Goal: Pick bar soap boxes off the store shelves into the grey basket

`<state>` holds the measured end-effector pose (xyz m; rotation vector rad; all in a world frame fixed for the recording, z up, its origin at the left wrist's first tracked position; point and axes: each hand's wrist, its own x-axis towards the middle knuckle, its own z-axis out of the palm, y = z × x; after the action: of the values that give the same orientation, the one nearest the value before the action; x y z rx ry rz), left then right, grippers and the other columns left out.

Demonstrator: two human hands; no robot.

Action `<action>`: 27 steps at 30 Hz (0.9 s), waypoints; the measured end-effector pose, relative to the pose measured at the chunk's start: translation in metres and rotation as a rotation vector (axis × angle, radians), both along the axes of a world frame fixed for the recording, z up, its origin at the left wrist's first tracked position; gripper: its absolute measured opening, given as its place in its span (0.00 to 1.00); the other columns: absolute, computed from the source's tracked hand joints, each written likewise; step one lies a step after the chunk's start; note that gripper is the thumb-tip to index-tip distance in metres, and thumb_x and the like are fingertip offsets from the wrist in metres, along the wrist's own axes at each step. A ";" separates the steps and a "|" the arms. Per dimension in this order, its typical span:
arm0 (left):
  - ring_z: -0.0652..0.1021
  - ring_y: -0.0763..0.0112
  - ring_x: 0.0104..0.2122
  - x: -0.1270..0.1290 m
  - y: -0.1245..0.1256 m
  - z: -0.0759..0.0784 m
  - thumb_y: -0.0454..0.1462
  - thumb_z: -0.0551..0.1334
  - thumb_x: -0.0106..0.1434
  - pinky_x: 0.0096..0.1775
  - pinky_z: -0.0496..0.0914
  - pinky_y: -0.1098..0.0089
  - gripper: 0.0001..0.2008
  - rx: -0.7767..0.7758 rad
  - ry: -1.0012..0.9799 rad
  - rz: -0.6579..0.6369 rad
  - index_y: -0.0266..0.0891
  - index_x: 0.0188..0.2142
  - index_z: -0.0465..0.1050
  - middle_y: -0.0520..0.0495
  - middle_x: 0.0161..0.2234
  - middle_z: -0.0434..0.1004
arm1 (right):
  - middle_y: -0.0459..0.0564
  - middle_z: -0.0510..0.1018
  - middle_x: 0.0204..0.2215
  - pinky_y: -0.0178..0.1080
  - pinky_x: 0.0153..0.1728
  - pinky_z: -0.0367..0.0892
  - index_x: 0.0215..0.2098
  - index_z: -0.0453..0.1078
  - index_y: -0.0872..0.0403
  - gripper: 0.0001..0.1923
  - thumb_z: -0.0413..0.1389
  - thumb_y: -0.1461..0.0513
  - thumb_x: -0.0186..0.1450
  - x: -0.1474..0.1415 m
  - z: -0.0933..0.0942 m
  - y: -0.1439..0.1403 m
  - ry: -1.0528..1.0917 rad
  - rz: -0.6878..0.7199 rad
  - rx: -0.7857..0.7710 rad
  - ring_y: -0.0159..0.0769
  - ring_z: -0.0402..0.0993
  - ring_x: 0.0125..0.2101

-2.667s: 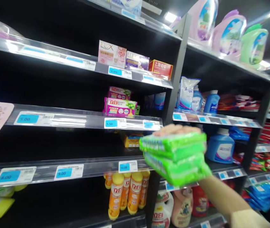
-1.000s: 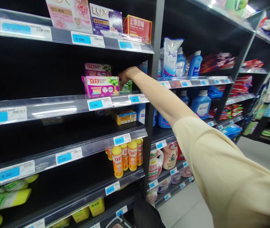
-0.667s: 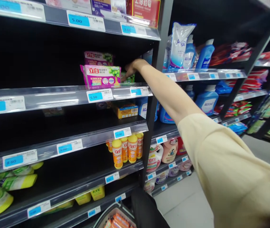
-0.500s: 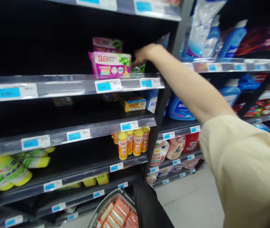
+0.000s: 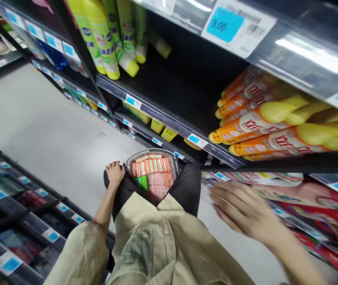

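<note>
So the view has swung right down compared with half a second ago. Back then the right arm was stretched up to the shelf with the pink soap packs, fingers at the green pack beside them. Now that shelf is out of sight and the camera looks down the person's front at the floor (image 5: 52,130) and the lower shelves.

The right hand (image 5: 243,209) has come away from the shelf and hangs in mid air, low on the right, blurred with motion. Its grip is wide, fingers spread and loose, nothing in it. It sits in front of the bottom shelf with the red and white packs (image 5: 305,198), not touching them as far as I can tell.

The left hand (image 5: 115,173), which wasn't in view before, rests down by the person's dark trouser leg, right at the left edge of the shopping basket (image 5: 173,160). Fingers are curled over, but whether its grip is on the basket rim or just on the knee, I can't tell.

The basket sits on the floor just ahead of the person, packed with rows of orange packs (image 5: 151,166) and one green pack (image 5: 141,183) at the near left corner.

Above the right hand, orange bottles with yellow caps (image 5: 264,130) lie across the view under a 9.00 price tag (image 5: 225,23). Further up left are green and yellow bottles (image 5: 106,39).
</note>
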<state>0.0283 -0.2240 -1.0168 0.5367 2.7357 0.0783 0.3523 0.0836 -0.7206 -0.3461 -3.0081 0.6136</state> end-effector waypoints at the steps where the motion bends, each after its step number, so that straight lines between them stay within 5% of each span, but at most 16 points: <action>1: 0.68 0.41 0.68 0.007 -0.003 0.000 0.42 0.53 0.74 0.68 0.60 0.44 0.26 0.003 0.025 0.017 0.33 0.63 0.75 0.28 0.66 0.74 | 0.55 0.84 0.55 0.58 0.59 0.77 0.58 0.80 0.35 0.17 0.55 0.56 0.75 0.005 -0.027 -0.008 -0.052 0.061 -0.026 0.52 0.80 0.58; 4: 0.66 0.40 0.69 0.020 -0.004 0.004 0.44 0.53 0.74 0.66 0.61 0.42 0.27 0.028 0.089 0.107 0.32 0.65 0.73 0.28 0.69 0.70 | 0.62 0.84 0.53 0.62 0.58 0.77 0.58 0.79 0.49 0.22 0.47 0.62 0.75 0.000 -0.117 -0.032 -0.260 0.091 -0.133 0.56 0.80 0.56; 7: 0.69 0.40 0.64 0.015 0.004 0.006 0.44 0.53 0.74 0.61 0.66 0.44 0.28 0.015 0.067 0.183 0.30 0.65 0.72 0.26 0.65 0.74 | 0.67 0.79 0.60 0.58 0.65 0.71 0.65 0.70 0.57 0.24 0.50 0.60 0.74 -0.028 -0.200 -0.067 -0.362 -0.143 -0.311 0.56 0.74 0.63; 11: 0.71 0.40 0.61 0.003 0.015 0.008 0.43 0.54 0.73 0.56 0.68 0.46 0.24 -0.028 0.002 0.195 0.32 0.60 0.75 0.27 0.59 0.78 | 0.69 0.67 0.70 0.55 0.70 0.62 0.72 0.58 0.56 0.35 0.55 0.58 0.68 -0.071 -0.270 -0.111 -0.473 -0.480 -0.537 0.57 0.63 0.71; 16: 0.72 0.40 0.59 0.000 0.018 0.008 0.43 0.53 0.72 0.55 0.69 0.47 0.24 -0.037 -0.003 0.196 0.31 0.57 0.77 0.27 0.57 0.78 | 0.76 0.64 0.68 0.62 0.68 0.58 0.69 0.56 0.60 0.35 0.54 0.57 0.67 -0.096 -0.301 -0.118 -0.553 -0.658 -0.520 0.68 0.58 0.71; 22: 0.71 0.39 0.59 0.000 0.018 0.004 0.43 0.53 0.72 0.54 0.68 0.47 0.24 -0.030 0.000 0.192 0.31 0.56 0.78 0.26 0.57 0.78 | 0.62 0.74 0.58 0.53 0.60 0.65 0.57 0.67 0.48 0.21 0.52 0.63 0.66 -0.099 -0.300 -0.110 -0.575 -0.647 -0.573 0.55 0.67 0.61; 27: 0.71 0.40 0.58 0.000 0.017 0.002 0.43 0.52 0.72 0.54 0.68 0.46 0.24 -0.031 0.007 0.189 0.30 0.56 0.78 0.27 0.56 0.78 | 0.60 0.73 0.57 0.53 0.59 0.65 0.55 0.66 0.50 0.20 0.56 0.64 0.65 -0.098 -0.302 -0.114 -0.580 -0.687 -0.550 0.53 0.67 0.58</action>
<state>0.0284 -0.2067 -1.0153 0.2696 2.7821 0.0803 0.2543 -0.0306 -1.0230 -1.7438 -2.7719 1.4146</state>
